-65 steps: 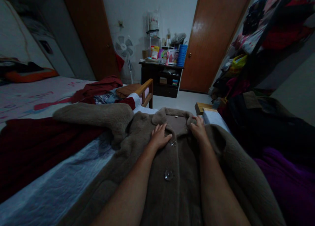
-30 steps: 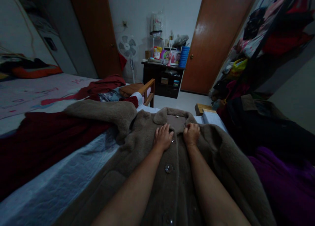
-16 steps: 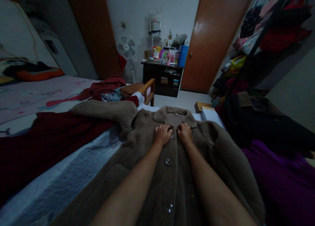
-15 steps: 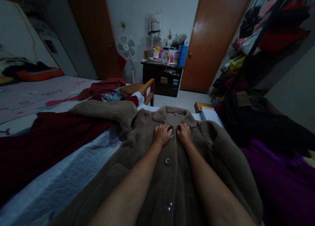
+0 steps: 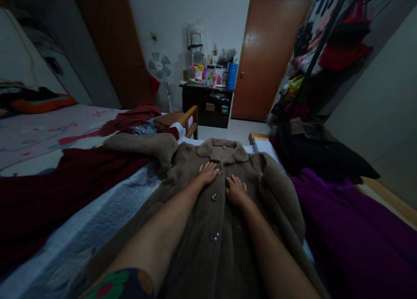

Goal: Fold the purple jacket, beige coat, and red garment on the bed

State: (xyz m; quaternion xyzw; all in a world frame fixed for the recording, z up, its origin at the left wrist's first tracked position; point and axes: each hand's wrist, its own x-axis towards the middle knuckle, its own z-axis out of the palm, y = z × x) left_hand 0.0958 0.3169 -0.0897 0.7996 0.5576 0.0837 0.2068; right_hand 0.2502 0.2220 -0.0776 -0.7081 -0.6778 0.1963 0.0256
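A brown fuzzy coat (image 5: 192, 195) lies front side up on the bed, its collar at the far end and large clear buttons down the middle. My left hand (image 5: 208, 173) rests flat on the coat's chest, fingers spread, beside the top button. A little lower, on the other side of the button line, my right hand (image 5: 236, 189) lies on the fabric with its fingers apart. Neither hand grips anything. The coat's left-side sleeve (image 5: 140, 148) stretches out over a dark red cloth (image 5: 81, 177); the other sleeve (image 5: 283, 199) hangs down along the coat's right side.
A purple garment (image 5: 355, 234) and a dark garment (image 5: 319, 149) are piled on the right. The bed's wooden rail (image 5: 189, 116) stands beyond the coat. Farther back are a white fan (image 5: 159, 67), a dark cabinet (image 5: 205, 106) and a brown door (image 5: 263, 56).
My right hand has slid down the coat and its fingers have spread. My left hand has opened out flat near the top button. The view has shifted slightly to the right.
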